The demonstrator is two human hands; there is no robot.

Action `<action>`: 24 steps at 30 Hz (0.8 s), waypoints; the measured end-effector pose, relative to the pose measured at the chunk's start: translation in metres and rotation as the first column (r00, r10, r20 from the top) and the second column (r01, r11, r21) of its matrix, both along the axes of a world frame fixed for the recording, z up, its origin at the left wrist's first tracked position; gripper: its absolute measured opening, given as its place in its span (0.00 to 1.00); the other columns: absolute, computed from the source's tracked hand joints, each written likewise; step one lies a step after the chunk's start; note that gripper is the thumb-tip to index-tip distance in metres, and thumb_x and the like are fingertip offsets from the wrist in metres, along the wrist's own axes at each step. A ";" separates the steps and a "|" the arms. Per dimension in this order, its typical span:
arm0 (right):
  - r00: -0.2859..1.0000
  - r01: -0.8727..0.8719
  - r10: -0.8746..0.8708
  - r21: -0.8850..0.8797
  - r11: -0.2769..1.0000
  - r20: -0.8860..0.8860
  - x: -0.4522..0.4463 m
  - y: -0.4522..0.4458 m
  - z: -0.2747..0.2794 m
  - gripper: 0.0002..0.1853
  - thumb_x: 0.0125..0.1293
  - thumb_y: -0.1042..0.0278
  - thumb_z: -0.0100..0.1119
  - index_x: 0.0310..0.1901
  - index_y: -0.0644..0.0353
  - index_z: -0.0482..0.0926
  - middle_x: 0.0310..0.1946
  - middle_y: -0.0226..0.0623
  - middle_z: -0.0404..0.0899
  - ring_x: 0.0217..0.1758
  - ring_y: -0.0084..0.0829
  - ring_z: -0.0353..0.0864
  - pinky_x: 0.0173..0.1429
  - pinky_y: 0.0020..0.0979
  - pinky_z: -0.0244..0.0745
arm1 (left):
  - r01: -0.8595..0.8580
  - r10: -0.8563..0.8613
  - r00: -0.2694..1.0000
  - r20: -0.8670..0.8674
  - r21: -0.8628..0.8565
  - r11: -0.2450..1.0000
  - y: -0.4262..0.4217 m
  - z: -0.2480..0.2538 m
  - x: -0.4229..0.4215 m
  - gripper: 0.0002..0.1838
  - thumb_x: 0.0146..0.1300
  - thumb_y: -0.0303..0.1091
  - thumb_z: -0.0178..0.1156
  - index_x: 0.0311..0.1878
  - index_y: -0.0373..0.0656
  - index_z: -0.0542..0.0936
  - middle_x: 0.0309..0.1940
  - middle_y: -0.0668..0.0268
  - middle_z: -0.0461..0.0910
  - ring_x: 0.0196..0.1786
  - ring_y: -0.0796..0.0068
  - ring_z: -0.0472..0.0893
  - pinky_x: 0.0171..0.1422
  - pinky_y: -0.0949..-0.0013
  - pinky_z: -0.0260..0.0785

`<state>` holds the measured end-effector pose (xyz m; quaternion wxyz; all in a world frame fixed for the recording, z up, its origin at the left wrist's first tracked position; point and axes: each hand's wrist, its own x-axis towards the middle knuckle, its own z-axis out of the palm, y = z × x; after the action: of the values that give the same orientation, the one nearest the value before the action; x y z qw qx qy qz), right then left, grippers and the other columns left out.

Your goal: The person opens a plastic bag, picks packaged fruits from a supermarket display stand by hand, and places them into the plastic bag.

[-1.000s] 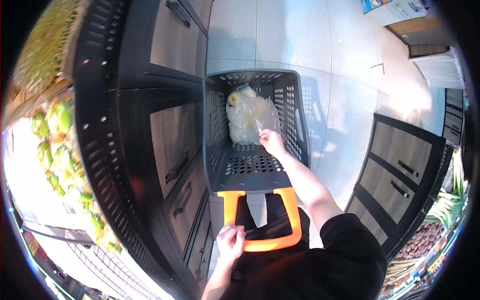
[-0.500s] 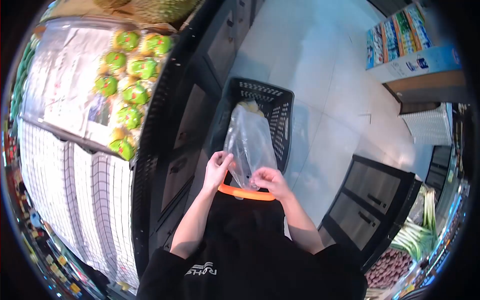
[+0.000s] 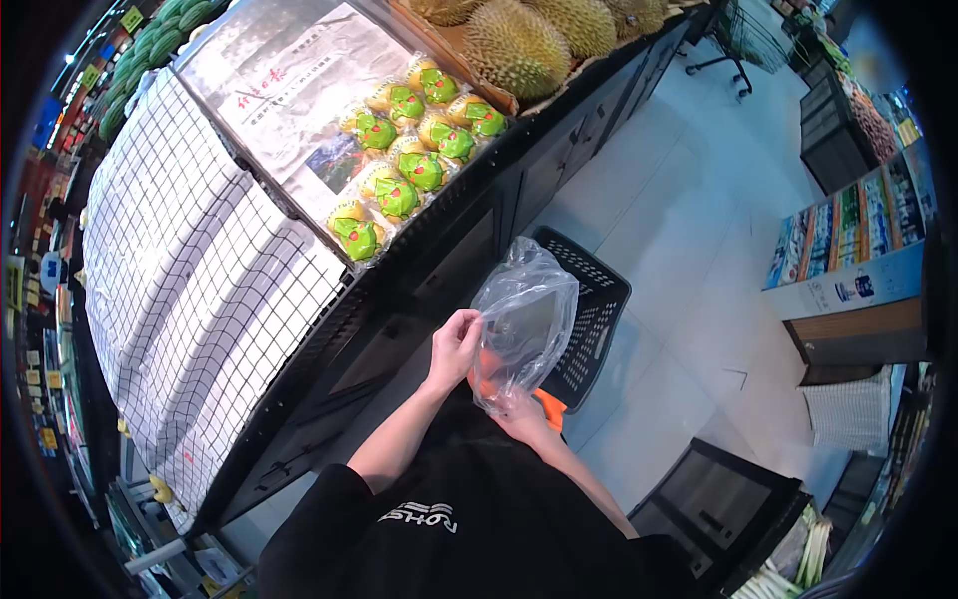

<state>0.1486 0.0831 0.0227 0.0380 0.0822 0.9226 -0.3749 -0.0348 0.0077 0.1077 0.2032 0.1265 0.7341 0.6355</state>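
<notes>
A clear plastic bag (image 3: 527, 324) hangs in front of me, its mouth spread wide. My left hand (image 3: 456, 346) is closed, pinching the left edge of the bag between thumb and fingers. At the lower edge, my right hand (image 3: 523, 416) grips the film, its fingertips partly covered by the plastic. Beneath the bag is a dark perforated shopping basket (image 3: 602, 324). Its orange handle (image 3: 552, 409) shows beside my right hand, and more orange shows through the film. The bag hides much of the basket's inside.
To the left, a display stand holds several green-and-yellow wrapped fruits (image 3: 397, 198) and a white cloth under black mesh (image 3: 200, 270). Durians (image 3: 516, 48) lie beyond. Boxed goods (image 3: 848, 235) stand at right, above tiled floor (image 3: 679, 290). A dark cabinet (image 3: 723, 499) is lower right.
The view has turned toward the display stand. The bag, stretched long before, is now bunched up with its mouth opened. My right hand has moved lower, under the bag's edge.
</notes>
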 end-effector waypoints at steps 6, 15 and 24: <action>0.940 0.087 -0.052 -0.089 0.992 0.339 -0.014 0.006 -0.020 0.20 0.68 0.51 0.45 0.54 0.50 0.76 0.45 0.52 0.81 0.47 0.54 0.81 0.51 0.51 0.75 | 0.064 -0.072 0.992 -0.108 -0.073 0.995 -0.023 0.019 -0.001 0.08 0.65 0.30 0.60 0.41 0.34 0.80 0.22 0.69 0.77 0.26 0.88 0.73 0.32 0.77 0.68; 0.949 0.117 -0.085 -0.088 0.989 0.302 -0.032 0.033 0.002 0.23 0.64 0.48 0.56 0.59 0.42 0.73 0.40 0.53 0.82 0.46 0.56 0.79 0.49 0.52 0.74 | 0.278 -0.274 0.960 0.049 -0.254 0.927 -0.070 0.049 -0.006 0.10 0.64 0.32 0.60 0.42 0.34 0.82 0.21 0.68 0.78 0.24 0.87 0.73 0.29 0.75 0.66; 0.953 0.124 -0.077 -0.145 0.982 0.294 -0.047 0.066 -0.011 0.23 0.63 0.48 0.56 0.57 0.49 0.75 0.42 0.56 0.81 0.48 0.57 0.78 0.50 0.51 0.73 | 0.126 -0.095 0.972 0.214 -0.135 0.983 -0.071 0.028 0.035 0.11 0.64 0.31 0.61 0.46 0.35 0.81 0.18 0.77 0.71 0.22 0.91 0.65 0.26 0.78 0.57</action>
<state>0.1015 0.1490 0.0114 0.1590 0.1794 0.8683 -0.4342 0.0000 -0.0634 0.1356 0.3221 0.0851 0.7457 0.5769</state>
